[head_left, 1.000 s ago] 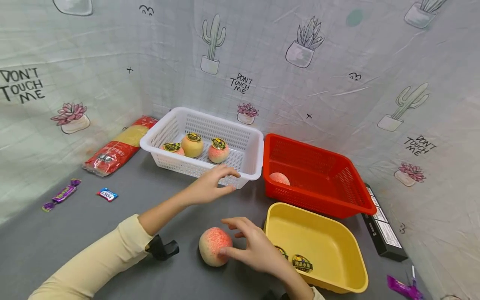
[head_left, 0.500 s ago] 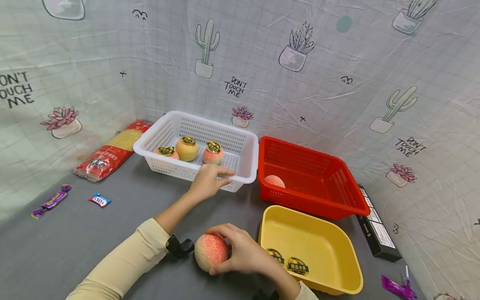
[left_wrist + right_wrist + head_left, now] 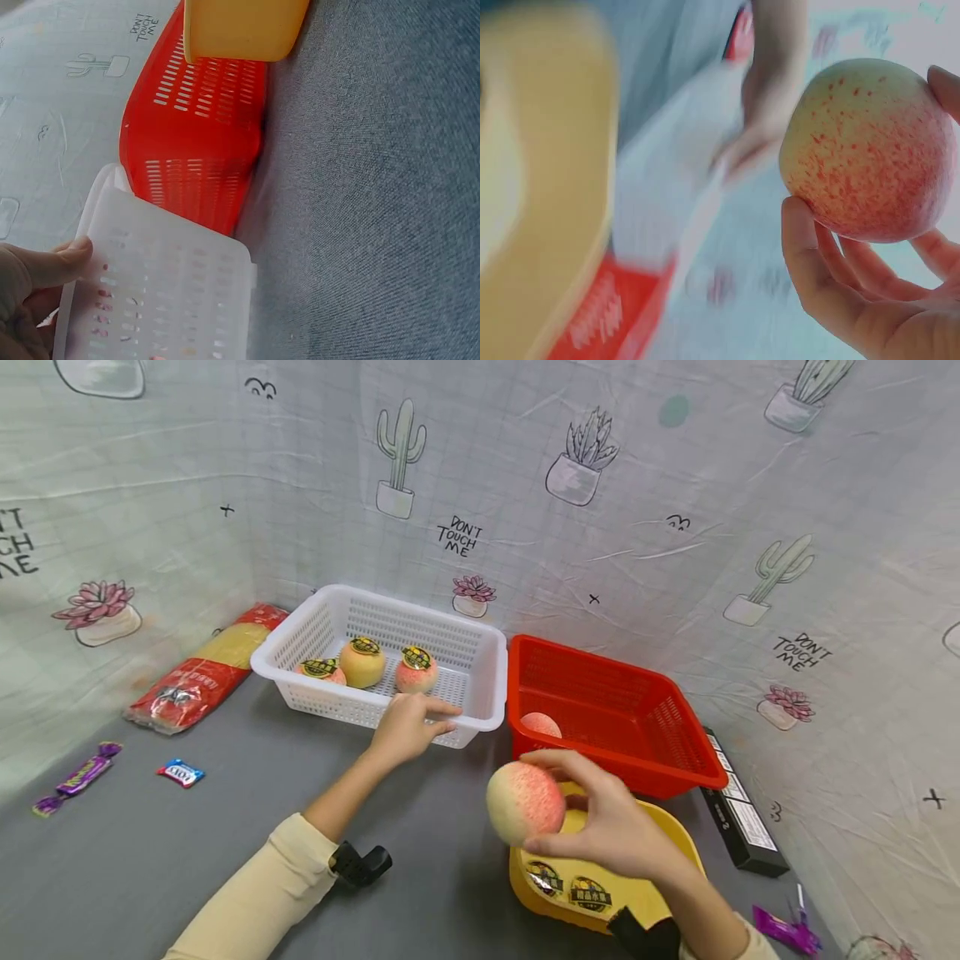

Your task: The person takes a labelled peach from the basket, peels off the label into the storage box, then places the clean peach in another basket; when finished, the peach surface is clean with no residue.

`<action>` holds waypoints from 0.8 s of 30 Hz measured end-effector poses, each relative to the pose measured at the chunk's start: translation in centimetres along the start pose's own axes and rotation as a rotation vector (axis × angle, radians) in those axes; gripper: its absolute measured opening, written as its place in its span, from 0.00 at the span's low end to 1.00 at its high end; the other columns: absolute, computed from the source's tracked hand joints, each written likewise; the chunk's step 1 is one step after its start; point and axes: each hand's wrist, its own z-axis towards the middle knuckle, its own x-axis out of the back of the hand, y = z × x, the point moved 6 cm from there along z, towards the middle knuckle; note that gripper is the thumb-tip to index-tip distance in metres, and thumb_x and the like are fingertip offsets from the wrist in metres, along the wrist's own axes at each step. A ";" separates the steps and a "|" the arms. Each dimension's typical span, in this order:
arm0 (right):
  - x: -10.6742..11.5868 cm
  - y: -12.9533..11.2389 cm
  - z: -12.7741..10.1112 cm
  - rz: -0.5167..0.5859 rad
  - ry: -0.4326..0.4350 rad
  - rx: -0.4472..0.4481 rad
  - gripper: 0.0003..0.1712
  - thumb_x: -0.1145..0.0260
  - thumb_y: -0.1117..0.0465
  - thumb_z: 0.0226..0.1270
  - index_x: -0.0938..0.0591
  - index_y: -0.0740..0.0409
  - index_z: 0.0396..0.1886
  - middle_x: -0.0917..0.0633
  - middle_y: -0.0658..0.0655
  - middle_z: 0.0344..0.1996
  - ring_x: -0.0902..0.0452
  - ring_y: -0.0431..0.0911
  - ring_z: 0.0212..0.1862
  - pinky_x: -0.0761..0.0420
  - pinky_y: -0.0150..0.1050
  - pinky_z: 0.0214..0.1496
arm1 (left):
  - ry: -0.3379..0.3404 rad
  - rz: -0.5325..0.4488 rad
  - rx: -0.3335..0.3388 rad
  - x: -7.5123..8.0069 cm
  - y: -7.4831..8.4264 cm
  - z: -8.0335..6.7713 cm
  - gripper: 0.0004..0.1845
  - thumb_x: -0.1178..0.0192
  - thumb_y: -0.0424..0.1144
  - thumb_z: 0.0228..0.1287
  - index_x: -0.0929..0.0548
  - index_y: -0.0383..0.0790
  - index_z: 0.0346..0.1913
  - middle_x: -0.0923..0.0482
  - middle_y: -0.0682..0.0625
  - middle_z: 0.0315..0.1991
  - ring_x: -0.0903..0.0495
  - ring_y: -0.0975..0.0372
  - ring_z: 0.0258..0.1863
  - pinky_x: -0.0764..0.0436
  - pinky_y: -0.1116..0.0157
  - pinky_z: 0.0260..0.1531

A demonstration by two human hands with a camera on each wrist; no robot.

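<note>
Peach, pink-speckled, is held in the right hand, fingers curled round it, lifted above the near edge of the yellow tub. Two dark round stickers seen in the tub; print unreadable. Left hand is laid on the white basket's front rim, thumb against its wall. Three stickered peaches inside. Backdrop lettered "DON'T TOUCH ME".

Head view high, wrist views close — all share red basket
</note>
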 end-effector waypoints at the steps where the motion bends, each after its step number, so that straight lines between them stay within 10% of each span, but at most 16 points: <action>1: 1.3 0.2 0.3 -0.024 0.027 -0.005 0.38 0.21 0.58 0.45 0.26 0.47 0.58 0.24 0.49 0.53 0.26 0.49 0.50 0.20 0.42 0.46 | 0.006 0.004 0.001 0.1 -0.1 -0.1 0.14 0.28 0.36 0.50 0.12 0.43 0.43 0.16 0.50 0.42 0.20 0.54 0.48 0.33 0.49 0.53; 11: 10.1 9.3 5.4 -0.174 0.211 -0.318 0.41 0.25 0.53 0.52 0.33 0.57 0.63 0.28 0.64 0.57 0.31 0.59 0.54 0.21 0.50 0.46 | 0.029 -0.019 0.015 0.3 -0.4 -0.6 0.14 0.28 0.35 0.49 0.12 0.42 0.42 0.15 0.49 0.40 0.20 0.53 0.47 0.33 0.50 0.52; 24: 9.1 19.4 7.2 -0.260 0.078 -0.568 0.36 0.28 0.61 0.53 0.33 0.67 0.60 0.26 0.69 0.49 0.30 0.58 0.45 0.26 0.50 0.49 | 0.048 -0.026 -0.027 0.0 0.1 -0.6 0.14 0.28 0.34 0.48 0.11 0.42 0.41 0.15 0.51 0.39 0.20 0.56 0.46 0.34 0.50 0.53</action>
